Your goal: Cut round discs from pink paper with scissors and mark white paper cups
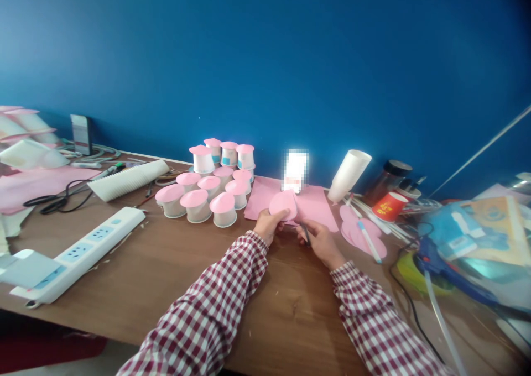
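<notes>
Thumb and fingers of my left hand [269,225] pinch a round pink paper piece [282,204], held above the table. Close by on the right, my right hand [320,240] is closed round a small dark-handled tool, which looks like scissors [306,234]; its blades are hard to make out. Pink paper sheets [319,205] lie behind both hands. Several white paper cups with pink conical tops [223,203] stand to the left. Right of my hands are several pink paper rounds [352,228] with a marker [369,242] on them.
A white power strip [93,249] and a stack of paper cups [130,179] lie on the left. One cup stack [350,171] stands at the wall. A red cup [390,206], a blue glue gun [448,276] and cables crowd the right side.
</notes>
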Action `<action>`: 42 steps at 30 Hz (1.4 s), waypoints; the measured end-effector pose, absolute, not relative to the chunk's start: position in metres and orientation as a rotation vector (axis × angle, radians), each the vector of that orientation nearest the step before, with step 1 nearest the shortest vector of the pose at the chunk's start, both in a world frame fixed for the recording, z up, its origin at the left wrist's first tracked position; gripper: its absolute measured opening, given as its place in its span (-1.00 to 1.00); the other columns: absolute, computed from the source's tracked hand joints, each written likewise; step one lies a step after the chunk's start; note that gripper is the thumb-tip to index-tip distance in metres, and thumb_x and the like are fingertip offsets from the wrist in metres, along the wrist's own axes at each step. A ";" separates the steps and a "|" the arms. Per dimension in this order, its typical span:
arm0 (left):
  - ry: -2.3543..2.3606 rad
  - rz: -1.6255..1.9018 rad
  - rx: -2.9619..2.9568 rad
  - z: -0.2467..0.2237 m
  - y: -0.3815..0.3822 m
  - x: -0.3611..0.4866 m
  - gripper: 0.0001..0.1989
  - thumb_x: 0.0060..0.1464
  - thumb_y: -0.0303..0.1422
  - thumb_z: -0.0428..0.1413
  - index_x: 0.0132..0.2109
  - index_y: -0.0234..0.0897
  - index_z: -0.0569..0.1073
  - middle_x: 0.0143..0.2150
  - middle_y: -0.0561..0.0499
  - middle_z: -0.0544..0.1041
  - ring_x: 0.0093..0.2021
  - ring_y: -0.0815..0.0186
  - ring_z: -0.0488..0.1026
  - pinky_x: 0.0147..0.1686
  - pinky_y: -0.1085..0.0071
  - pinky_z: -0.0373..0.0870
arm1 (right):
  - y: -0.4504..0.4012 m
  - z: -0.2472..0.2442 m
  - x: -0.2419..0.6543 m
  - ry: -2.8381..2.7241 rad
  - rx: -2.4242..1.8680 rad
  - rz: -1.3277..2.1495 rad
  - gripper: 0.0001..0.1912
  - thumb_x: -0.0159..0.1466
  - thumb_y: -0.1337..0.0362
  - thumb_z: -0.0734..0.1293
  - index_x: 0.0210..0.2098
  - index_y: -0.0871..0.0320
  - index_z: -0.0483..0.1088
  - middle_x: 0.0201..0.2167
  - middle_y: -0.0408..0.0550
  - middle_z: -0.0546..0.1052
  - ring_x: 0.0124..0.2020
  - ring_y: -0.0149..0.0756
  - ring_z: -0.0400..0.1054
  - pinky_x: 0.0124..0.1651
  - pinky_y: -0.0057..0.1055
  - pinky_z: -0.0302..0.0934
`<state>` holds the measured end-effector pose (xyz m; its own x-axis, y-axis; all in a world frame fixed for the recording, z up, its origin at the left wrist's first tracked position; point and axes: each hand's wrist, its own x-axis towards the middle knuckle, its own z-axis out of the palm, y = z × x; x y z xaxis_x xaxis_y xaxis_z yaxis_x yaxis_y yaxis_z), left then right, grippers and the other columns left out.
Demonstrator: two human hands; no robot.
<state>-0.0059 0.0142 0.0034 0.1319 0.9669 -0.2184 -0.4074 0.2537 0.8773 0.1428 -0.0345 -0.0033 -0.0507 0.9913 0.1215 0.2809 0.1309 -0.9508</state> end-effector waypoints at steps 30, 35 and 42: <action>0.951 1.196 0.758 0.001 0.015 -0.004 -0.69 -0.25 -0.32 0.27 -0.39 -0.43 0.37 -0.67 0.11 0.30 -0.71 0.55 0.15 -0.74 0.59 0.03 | -0.035 -0.002 0.142 -1.502 -1.306 0.975 -0.52 0.10 0.04 0.34 -0.13 0.28 0.44 -0.62 -0.15 0.39 -0.61 -0.43 0.25 -0.56 -0.49 0.19; 0.956 1.226 0.792 0.000 0.015 -0.004 -0.66 -0.26 -0.29 0.27 -0.38 -0.45 0.39 -0.66 0.10 0.32 -0.70 0.54 0.17 -0.73 0.57 0.05 | -0.036 0.000 0.141 -1.492 -1.315 1.007 -0.51 0.08 0.03 0.35 -0.13 0.29 0.44 -0.61 -0.16 0.39 -0.61 -0.44 0.25 -0.55 -0.48 0.19; 0.967 1.194 0.824 0.000 0.015 -0.005 -0.67 -0.26 -0.30 0.27 -0.38 -0.44 0.38 -0.66 0.11 0.30 -0.70 0.54 0.16 -0.73 0.56 0.04 | -0.035 -0.004 0.143 -1.483 -1.298 1.019 -0.52 0.10 0.07 0.35 -0.08 0.27 0.42 -0.59 -0.16 0.40 -0.59 -0.44 0.26 -0.50 -0.46 0.21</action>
